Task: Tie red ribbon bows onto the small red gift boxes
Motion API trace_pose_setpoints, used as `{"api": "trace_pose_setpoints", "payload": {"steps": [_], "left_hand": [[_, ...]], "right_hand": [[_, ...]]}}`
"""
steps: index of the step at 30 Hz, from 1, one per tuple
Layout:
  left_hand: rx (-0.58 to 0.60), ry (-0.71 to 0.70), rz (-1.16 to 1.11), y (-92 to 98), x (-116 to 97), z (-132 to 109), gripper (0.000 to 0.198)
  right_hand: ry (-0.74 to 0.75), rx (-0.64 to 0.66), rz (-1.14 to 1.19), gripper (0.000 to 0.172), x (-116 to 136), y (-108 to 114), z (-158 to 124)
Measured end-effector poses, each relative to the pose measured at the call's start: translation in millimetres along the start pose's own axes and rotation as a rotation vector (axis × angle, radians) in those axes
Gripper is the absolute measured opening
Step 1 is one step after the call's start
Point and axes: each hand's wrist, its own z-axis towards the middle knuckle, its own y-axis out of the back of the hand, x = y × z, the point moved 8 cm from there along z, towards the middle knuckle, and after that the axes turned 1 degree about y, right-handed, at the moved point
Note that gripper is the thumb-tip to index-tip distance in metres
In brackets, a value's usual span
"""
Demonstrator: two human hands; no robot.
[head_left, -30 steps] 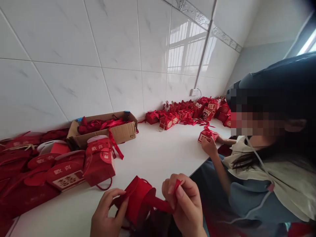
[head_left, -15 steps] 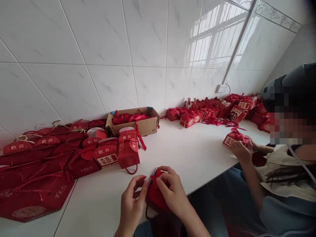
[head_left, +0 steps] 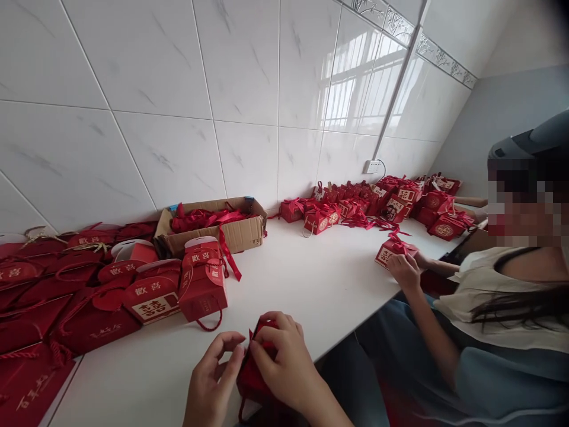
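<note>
A small red gift box (head_left: 253,376) sits low at the table's near edge, partly hidden by my hands. My right hand (head_left: 287,359) is closed over its top and right side, fingers bent around the upper part. At the box's left edge is my left hand (head_left: 211,376), its thumb and forefinger brought together in a pinch; whatever lies between those tips is too small to make out. A dark red cord hangs below the box's left side. Just beyond my hands stands a taller red gift box (head_left: 204,281) with a rope handle.
Red gift boxes (head_left: 98,317) crowd the left of the white table (head_left: 302,279). A cardboard box (head_left: 240,234) holds red ribbons (head_left: 208,218). More ribboned boxes (head_left: 355,201) line the wall. At right, a co-worker's hand (head_left: 404,270) holds a ribboned box (head_left: 384,255).
My view has swung right, so the scene sits further left. My right hand now lies further over the box top, and the pale flap between my hands no longer shows.
</note>
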Motion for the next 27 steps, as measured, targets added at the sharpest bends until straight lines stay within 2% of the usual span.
{"api": "trace_pose_setpoints", "payload": {"steps": [6, 13, 16, 21, 27], "left_hand": [[0.099, -0.002, -0.011, -8.5, -1, 9, 0.038], [0.101, 0.029, 0.001, -6.0, 7, 9, 0.036], [0.089, 0.002, 0.008, -5.3, 2, 10, 0.036], [0.15, -0.03, 0.047, -12.9, -10, 11, 0.035], [0.131, -0.04, 0.11, -11.1, -11, 11, 0.033]], "right_hand": [[0.056, 0.048, -0.046, 0.014, 4, -1, 2], [0.089, 0.097, -0.057, 0.013, 6, 1, 0], [0.098, 0.096, -0.046, 0.014, 7, 1, 0], [0.11, 0.109, -0.045, 0.014, 7, 1, 0], [0.078, 0.13, -0.041, 0.014, 7, 2, 0]]}}
